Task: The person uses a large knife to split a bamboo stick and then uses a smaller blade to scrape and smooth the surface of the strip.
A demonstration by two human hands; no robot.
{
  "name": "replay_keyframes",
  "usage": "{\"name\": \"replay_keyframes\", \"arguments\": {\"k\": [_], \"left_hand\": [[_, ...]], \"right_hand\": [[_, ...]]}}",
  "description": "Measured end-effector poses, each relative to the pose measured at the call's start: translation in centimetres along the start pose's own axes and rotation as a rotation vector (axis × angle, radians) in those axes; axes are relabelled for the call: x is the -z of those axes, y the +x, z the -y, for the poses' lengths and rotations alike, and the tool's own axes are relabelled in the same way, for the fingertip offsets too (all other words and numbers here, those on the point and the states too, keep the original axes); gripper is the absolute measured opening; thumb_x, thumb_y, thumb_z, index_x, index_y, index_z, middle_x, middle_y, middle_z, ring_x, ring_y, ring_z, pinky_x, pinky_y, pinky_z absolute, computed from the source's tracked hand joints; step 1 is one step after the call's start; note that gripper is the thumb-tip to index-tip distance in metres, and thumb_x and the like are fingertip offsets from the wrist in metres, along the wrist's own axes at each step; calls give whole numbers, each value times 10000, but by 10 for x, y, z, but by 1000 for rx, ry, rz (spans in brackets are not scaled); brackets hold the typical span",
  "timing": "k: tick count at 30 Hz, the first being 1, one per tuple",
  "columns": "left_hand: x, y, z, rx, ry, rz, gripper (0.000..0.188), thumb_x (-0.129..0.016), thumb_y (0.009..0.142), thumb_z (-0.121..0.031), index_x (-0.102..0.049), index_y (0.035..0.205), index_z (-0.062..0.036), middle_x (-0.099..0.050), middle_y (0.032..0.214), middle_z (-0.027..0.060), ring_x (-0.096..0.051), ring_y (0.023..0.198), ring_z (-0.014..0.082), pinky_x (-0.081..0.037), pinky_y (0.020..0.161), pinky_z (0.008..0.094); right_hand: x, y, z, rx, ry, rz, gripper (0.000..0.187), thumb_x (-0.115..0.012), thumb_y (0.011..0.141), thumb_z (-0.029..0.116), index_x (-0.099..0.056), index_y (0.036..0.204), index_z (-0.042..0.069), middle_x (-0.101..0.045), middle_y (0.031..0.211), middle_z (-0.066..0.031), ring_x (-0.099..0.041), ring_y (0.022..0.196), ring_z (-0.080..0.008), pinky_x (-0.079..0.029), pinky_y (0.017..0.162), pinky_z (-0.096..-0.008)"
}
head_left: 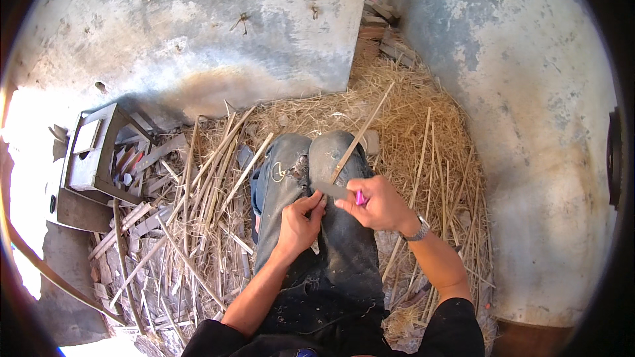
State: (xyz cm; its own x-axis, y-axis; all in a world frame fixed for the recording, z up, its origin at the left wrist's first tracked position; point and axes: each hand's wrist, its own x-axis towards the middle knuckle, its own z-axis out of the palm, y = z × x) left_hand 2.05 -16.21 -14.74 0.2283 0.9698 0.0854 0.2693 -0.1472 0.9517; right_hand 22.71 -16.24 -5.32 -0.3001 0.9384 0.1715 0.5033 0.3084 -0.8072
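Observation:
In my right hand [378, 206] is a knife with a pink handle [360, 197]. Its broad grey blade [329, 190] points left, over my knees. My left hand [303, 225] is closed in a pinch beside the blade tip, around the near end of a long bamboo strip [362, 133]. That strip slants away from me, up and to the right, past my right knee. The blade lies across it, hiding where strip and fingers meet. My dusty dark trousers [281, 178] are under both hands, with a pale curl of fibre on the left knee.
Loose bamboo strips [211, 172] lie across the floor to my left. Straw and shavings [423, 139] are heaped ahead and right. A wooden stool [99, 152] stands at the left. Worn plastered walls [218, 33] rise ahead and at the right. Broken bricks [383, 33] fill the far corner.

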Motion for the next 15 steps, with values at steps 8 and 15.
{"name": "replay_keyframes", "arguments": {"k": [8, 15], "left_hand": [[6, 5, -7, 80, 3, 135, 506, -759, 941, -129, -614, 1416, -28, -735, 848, 93, -635, 727, 84, -532, 705, 277], [24, -13, -4, -7, -89, 371, 614, -750, 950, -67, -507, 1511, -16, -687, 856, 2, -590, 728, 34, -513, 677, 251]], "right_hand": [[29, -26, -14, -147, 434, 75, 326, -794, 898, 132, -571, 671, 62, -507, 599, 43, -400, 567, -56, -329, 521, -287], [40, -25, -46, -259, 956, -323, 158, -722, 972, 112, -657, 840, 54, -425, 552, 67, -303, 418, -39, -209, 399, -243]]}}
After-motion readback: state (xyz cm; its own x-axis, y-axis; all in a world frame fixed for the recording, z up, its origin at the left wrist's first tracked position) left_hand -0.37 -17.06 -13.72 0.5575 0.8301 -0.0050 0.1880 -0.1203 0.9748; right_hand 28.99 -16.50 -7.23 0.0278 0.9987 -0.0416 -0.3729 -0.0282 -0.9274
